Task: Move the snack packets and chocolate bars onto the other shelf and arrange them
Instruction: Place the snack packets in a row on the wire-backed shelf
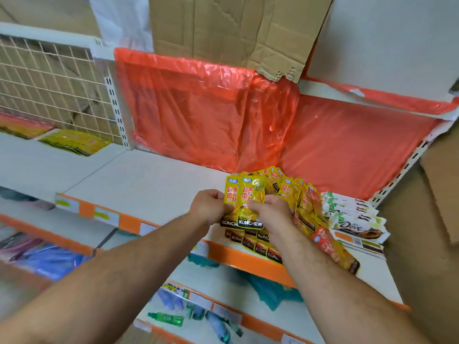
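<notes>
White shelf (154,184) with orange edge strip, red plastic sheet (211,115) behind, torn cardboard (236,28) above. Left hand (208,207) pinching one yellow snack packet (230,197); right hand (270,212) closed on a second packet (250,212). More packets (298,202) fanned just beside, over the shelf's right end. Chocolate bars (355,219) stacked at far right.

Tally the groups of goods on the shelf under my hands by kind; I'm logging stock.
Yellow snack packets: 1 fanned group, held by the left hand and right hand; single packets overlap too much to count.
Dove chocolate bars: 1 stack.
Total: 2 groups.
</notes>
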`<action>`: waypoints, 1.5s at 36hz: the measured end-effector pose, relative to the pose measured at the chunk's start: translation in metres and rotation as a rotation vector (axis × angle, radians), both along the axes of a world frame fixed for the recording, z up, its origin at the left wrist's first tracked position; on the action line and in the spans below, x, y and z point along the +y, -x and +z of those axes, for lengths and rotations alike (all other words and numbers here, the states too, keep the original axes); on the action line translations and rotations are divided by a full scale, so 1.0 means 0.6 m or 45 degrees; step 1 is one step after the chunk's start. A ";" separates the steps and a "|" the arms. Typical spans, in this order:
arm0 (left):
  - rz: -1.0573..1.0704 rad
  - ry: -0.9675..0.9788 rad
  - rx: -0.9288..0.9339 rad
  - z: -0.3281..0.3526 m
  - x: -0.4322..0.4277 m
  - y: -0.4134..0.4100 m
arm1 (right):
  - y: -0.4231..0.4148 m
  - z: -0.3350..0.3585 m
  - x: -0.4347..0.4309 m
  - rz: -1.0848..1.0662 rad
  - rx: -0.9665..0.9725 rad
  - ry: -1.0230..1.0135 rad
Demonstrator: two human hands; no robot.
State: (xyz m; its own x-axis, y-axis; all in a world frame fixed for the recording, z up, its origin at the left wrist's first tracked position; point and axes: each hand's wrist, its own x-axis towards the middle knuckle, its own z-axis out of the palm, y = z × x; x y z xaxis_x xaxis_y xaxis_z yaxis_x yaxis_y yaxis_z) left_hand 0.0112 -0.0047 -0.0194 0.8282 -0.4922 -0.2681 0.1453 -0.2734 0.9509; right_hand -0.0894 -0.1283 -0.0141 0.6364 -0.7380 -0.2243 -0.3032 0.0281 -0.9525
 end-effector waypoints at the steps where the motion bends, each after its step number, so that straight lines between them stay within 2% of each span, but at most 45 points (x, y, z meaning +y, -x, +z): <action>1: 0.025 0.004 -0.007 -0.001 0.014 -0.007 | -0.008 0.004 0.016 0.021 0.010 -0.010; 12: 0.139 0.015 -0.022 -0.009 0.201 -0.105 | -0.121 0.010 0.186 0.139 0.030 0.063; 19: 0.238 -0.019 -0.045 0.001 0.357 -0.194 | -0.195 0.034 0.339 0.216 -0.009 -0.156; 30: 0.328 0.040 -0.004 0.009 0.546 -0.297 | -0.330 0.020 0.518 0.340 0.021 -0.131; 39: 0.408 0.058 0.022 0.001 0.610 -0.365 | -0.425 0.001 0.557 0.423 0.017 -0.139; 48: 0.443 -0.043 0.019 -0.024 0.599 -0.472 | -0.534 -0.022 0.546 0.470 0.020 -0.282; 54: 0.445 -0.157 -0.033 -0.025 0.558 -0.568 | -0.630 -0.047 0.496 0.452 0.020 -0.161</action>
State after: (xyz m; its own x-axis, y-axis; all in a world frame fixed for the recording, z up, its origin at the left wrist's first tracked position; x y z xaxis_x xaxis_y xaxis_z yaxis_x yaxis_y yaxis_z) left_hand 0.3518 0.3304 -0.0342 0.9479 -0.1434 -0.2844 0.2265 -0.3243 0.9184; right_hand 0.2883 0.1692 -0.0421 0.8433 -0.4377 -0.3118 -0.3300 0.0360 -0.9433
